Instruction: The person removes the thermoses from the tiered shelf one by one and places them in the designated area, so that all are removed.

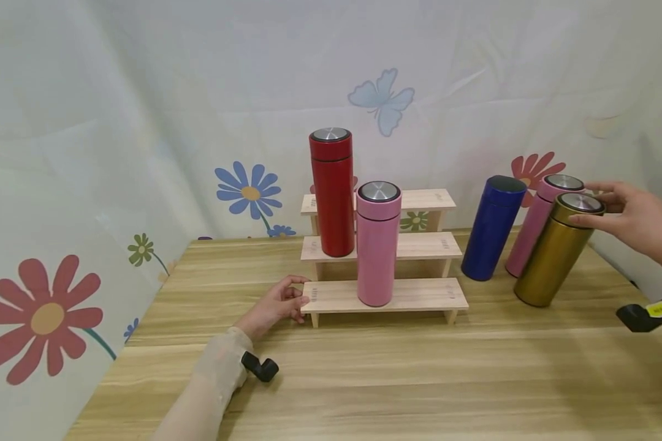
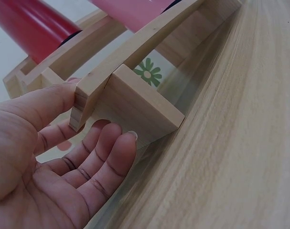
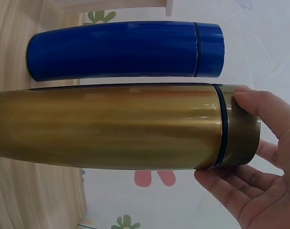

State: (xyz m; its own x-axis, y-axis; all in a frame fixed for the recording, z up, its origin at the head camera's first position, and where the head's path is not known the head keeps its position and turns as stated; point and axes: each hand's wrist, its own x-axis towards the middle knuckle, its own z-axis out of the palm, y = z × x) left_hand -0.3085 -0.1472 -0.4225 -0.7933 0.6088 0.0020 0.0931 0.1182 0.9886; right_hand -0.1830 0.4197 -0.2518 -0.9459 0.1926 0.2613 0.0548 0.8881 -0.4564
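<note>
A three-step wooden display stand (image 1: pixel 331 294) stands on the table, its left front corner pinched between the thumb and fingers of my left hand (image 1: pixel 278 304). In the left wrist view, the thumb lies at the shelf's end, with curled fingers beside the support leg (image 2: pixel 140 102). My right hand (image 1: pixel 640 220) grips a gold thermos (image 3: pixel 121 126) by its lid, thumb on one side and fingers on the other. A red thermos (image 1: pixel 333 196) is upright on the middle step. On the lowest step stands a pink thermos (image 1: pixel 376 257).
Right of the stand is a blue thermos (image 1: pixel 491 229). Behind the gold one, partly hidden, stands another pink thermos (image 1: pixel 529 233). The wooden table (image 1: pixel 397 380) meets a white flower-patterned cloth (image 1: pixel 198 73) at the back and left.
</note>
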